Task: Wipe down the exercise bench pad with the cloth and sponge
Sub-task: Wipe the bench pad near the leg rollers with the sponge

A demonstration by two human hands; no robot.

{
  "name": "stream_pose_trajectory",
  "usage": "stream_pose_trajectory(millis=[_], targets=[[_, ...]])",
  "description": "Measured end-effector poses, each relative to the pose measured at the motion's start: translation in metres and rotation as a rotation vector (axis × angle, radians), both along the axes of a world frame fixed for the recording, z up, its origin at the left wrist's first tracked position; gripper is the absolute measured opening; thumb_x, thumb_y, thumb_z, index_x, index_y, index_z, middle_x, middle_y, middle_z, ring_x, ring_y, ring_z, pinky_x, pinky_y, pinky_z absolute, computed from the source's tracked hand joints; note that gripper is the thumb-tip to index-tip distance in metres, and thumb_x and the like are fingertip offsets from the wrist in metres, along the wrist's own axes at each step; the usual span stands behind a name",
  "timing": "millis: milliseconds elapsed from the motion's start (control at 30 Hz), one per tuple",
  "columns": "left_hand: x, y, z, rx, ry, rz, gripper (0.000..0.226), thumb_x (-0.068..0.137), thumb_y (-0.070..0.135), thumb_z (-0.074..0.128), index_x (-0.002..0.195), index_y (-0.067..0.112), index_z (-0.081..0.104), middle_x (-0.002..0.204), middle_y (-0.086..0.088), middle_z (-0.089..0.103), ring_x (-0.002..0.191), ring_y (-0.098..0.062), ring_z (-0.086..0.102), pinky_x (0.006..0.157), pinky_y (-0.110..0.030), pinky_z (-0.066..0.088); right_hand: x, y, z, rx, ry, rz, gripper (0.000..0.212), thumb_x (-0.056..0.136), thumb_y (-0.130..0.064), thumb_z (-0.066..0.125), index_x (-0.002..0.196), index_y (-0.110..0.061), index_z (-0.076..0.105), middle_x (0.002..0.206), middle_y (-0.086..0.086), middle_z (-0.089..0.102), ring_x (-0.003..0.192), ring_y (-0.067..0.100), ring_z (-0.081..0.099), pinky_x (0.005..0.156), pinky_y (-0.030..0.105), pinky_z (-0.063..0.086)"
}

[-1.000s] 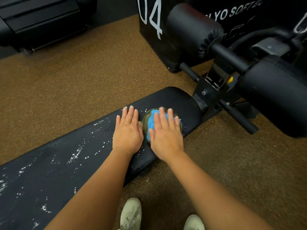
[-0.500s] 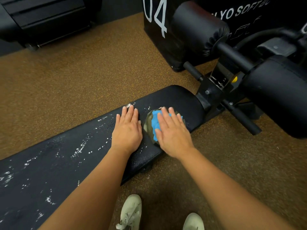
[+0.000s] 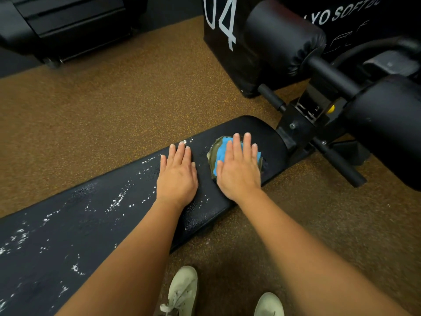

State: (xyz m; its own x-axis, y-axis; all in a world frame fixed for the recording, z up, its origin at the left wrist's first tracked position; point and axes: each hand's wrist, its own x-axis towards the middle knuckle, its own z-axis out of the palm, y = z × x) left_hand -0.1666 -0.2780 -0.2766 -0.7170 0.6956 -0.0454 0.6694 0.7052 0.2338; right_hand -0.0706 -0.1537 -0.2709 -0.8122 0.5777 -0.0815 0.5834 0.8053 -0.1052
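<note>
- Bench pad (image 3: 91, 224), left of the left fingertips: white flecks (image 3: 118, 199) are sitting all along it. That stretch is looking unwiped, so most of the job is prob. still waiting.
- Left hand (image 3: 176, 176) is lying flat on the pad, fingers straight & together, gripping nothing, just bracing. Risk: the pad by the heel of the palm is looking beaded/wet, so the hand could be slipping if weight is going on it.
- Right hand (image 3: 238, 169) is pressing flat, fingers straight, nothing curled, onto a blue wad (image 3: 222, 151) lying over an olive-green layer (image 3: 211, 153). Both are sitting on the pad under those fingers, apart from the left hand. Risk: w/ flat pressure only, the 2 layers could be shearing apart, one staying behind mid-stroke.
- Just past the right fingertips the pad is rounding off. Risk: a push that way is running off the end, w/ fingers heading for the metal bracket (image 3: 303, 119).
- Hard to tell: which piece is the cloth & which the sponge. The palm is covering most of both.
- Cut off: the pad's left end is running out of view, so the amt of flecks left is unclear.
- Lettering on the black box (image 3: 218, 42) beyond the fingers is cropped, reading only in part.
</note>
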Motion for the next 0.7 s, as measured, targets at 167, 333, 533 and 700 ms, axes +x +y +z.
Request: stream_pose_trajectory(millis=[167, 333, 533, 700], targets=[[-0.004, -0.002, -0.001, -0.005, 0.010, -0.001, 0.052, 0.103, 0.027, 0.026, 0.150, 0.007, 0.021, 0.160, -0.008, 0.012, 0.148, -0.027, 0.003, 0.118, -0.045, 0.003, 0.015, -0.009, -0.006, -0.027, 0.100, 0.323, 0.056, 0.095, -0.036, 0.025, 0.147, -0.018, 0.036, 0.155, 0.010, 0.029, 0.144, 0.032, 0.023, 0.114, 0.052, 0.024], [-0.009, -0.007, -0.002, -0.048, 0.032, 0.062, 0.054, 0.103, 0.032, 0.023, 0.152, 0.012, 0.017, 0.161, -0.008, 0.010, 0.148, -0.028, 0.001, 0.118, -0.046, 0.002, -0.009, -0.003, -0.003, -0.063, 0.036, 0.094, 0.054, 0.101, -0.036, 0.022, 0.152, -0.019, 0.020, 0.161, 0.005, 0.007, 0.147, 0.029, 0.000, 0.118, 0.050, 0.006], [-0.007, -0.009, -0.005, -0.019, 0.043, 0.069, 0.054, 0.103, 0.031, 0.024, 0.151, 0.010, 0.018, 0.160, -0.008, 0.010, 0.148, -0.027, 0.001, 0.118, -0.044, 0.001, 0.009, -0.015, -0.008, -0.027, 0.073, 0.288, 0.059, 0.097, -0.037, 0.017, 0.147, -0.011, 0.033, 0.157, 0.006, 0.026, 0.146, 0.028, 0.017, 0.117, 0.051, 0.018], [-0.007, -0.009, -0.006, -0.011, 0.039, 0.080, 0.054, 0.103, 0.031, 0.022, 0.151, 0.008, 0.018, 0.161, -0.008, 0.009, 0.148, -0.025, 0.000, 0.118, -0.041, -0.001, -0.031, -0.008, -0.002, -0.062, 0.012, 0.033, 0.059, 0.101, -0.035, 0.020, 0.152, -0.008, 0.009, 0.161, 0.008, 0.002, 0.147, 0.030, -0.006, 0.118, 0.050, 0.000]])
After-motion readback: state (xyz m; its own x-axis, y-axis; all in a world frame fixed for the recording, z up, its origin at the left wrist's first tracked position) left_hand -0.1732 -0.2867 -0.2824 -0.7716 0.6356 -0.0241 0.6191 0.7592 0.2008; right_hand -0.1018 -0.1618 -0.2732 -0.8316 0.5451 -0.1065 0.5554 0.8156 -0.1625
